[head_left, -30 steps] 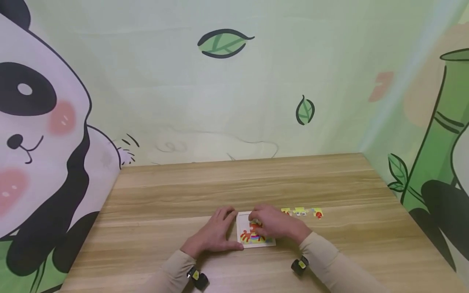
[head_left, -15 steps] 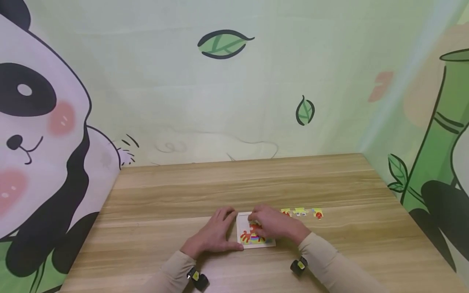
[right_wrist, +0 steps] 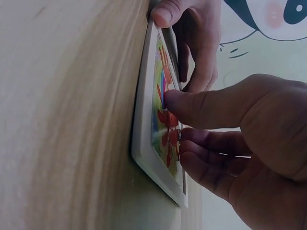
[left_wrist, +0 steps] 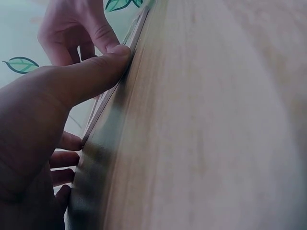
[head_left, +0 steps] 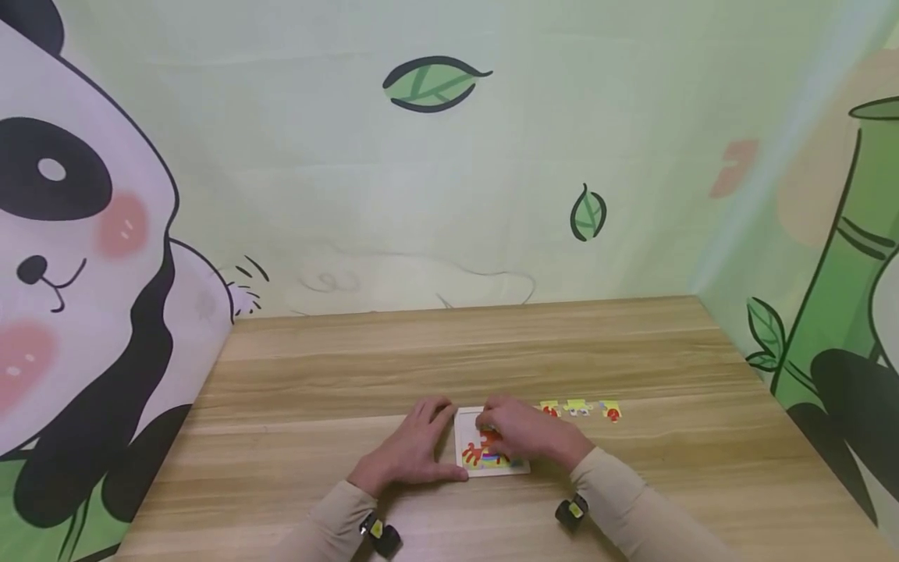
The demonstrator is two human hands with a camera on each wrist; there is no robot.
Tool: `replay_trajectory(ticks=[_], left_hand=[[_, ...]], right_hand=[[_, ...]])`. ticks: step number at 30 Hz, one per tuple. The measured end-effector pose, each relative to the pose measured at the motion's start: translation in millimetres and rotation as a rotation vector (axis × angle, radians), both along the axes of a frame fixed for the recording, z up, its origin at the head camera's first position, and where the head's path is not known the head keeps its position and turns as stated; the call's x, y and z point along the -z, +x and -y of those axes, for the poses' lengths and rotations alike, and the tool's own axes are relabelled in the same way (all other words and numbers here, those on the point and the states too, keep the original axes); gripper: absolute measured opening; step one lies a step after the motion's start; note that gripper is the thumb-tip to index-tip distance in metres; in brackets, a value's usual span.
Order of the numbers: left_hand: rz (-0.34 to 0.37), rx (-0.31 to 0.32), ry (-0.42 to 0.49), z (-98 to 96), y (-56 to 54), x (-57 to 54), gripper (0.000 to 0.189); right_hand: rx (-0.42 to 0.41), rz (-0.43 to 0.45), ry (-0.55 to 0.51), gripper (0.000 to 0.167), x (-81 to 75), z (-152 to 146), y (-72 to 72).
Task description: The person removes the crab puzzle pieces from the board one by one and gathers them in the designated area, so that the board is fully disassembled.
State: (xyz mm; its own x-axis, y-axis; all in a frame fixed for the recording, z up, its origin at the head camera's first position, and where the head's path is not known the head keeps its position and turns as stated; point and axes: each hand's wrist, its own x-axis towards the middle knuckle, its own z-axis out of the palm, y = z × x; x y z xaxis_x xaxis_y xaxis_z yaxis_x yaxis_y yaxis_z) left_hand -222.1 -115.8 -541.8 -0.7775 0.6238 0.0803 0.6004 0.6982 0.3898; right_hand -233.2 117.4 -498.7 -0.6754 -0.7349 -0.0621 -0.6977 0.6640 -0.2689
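Note:
A small square jigsaw tray with a pale rim lies on the wooden table, partly filled with a red, yellow and rainbow picture. My left hand holds its left side, thumb at the near corner and fingers at the far corner. Over the tray's right half, my right hand has its thumb and bent fingers down on a puzzle piece among the red part of the picture. Those fingers mostly hide the piece. The upper left of the tray shows bare white base.
Three loose jigsaw pieces lie right of the tray: one beside my right hand, a middle one and one farthest right. The wooden table ends at a printed panda backdrop.
My right fingers shift very slightly over the tray, and the right wrist edges left. The left hand keeps its hold; the whole head view drifts slightly.

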Motion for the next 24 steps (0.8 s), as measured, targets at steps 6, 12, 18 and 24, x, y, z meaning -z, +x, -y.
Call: replay_trajectory(ticks=[6,12,18,24], left_hand=[[0.004,0.001,-0.003,-0.3,-0.3,1.4,0.103],[0.008,-0.003,-0.003,-0.7,0.4,0.8,0.103],[0.009,-0.004,-0.001,-0.7,1.4,-0.4,0.104],[0.022,-0.015,-0.019,-0.2,-0.7,1.1,0.106]], right_hand=[[0.007,0.024,-0.004,0.028,2.8,-0.1,-0.6],[0.024,0.053,-0.005,0.029,4.6,-0.2,-1.1],[0.038,0.070,-0.032,0.027,6.0,-0.7,-1.1],[0.059,0.093,-0.054,0.027,5.8,-2.4,-1.4]])
